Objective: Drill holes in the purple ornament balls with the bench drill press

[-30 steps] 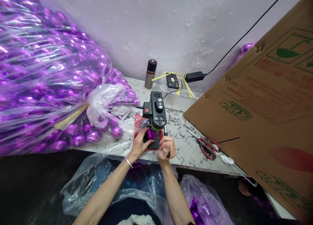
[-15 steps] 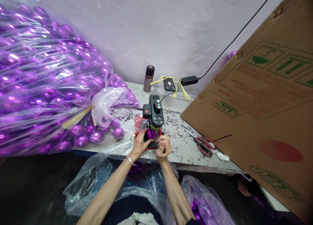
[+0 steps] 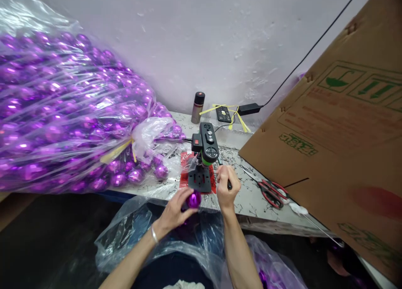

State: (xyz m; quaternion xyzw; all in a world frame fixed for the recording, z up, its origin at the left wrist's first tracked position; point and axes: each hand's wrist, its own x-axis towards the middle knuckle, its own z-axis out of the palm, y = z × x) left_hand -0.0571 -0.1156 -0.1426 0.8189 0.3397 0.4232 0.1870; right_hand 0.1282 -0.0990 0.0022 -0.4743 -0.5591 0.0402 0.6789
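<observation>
A shiny purple bauble (image 3: pixel 194 199) is pinched between the thumb and fingers of my left hand (image 3: pixel 176 207), just in front of the table's near edge. My right hand (image 3: pixel 226 186) is wrapped round the black-handled lever (image 3: pixel 230 184) at the right side of a small bench press (image 3: pixel 207 144). The press has a black head with a red switch and a green ring beneath it. Below the head, the black slotted base plate (image 3: pixel 199 181) lies bare on a red sheet (image 3: pixel 184 161).
A big clear bag of purple baubles (image 3: pixel 78 126) fills the left. Red-handled scissors (image 3: pixel 270 190) lie by a tall cardboard box (image 3: pixel 333 134) at right. A spray can (image 3: pixel 197 108) and a power adapter (image 3: pixel 249 109) sit behind. Open plastic bags (image 3: pixel 125 226) hang below the edge.
My left hand has drawn the bauble off the press plate toward me. My right hand, still on the lever, has moved out to the right. The view has shifted slightly.
</observation>
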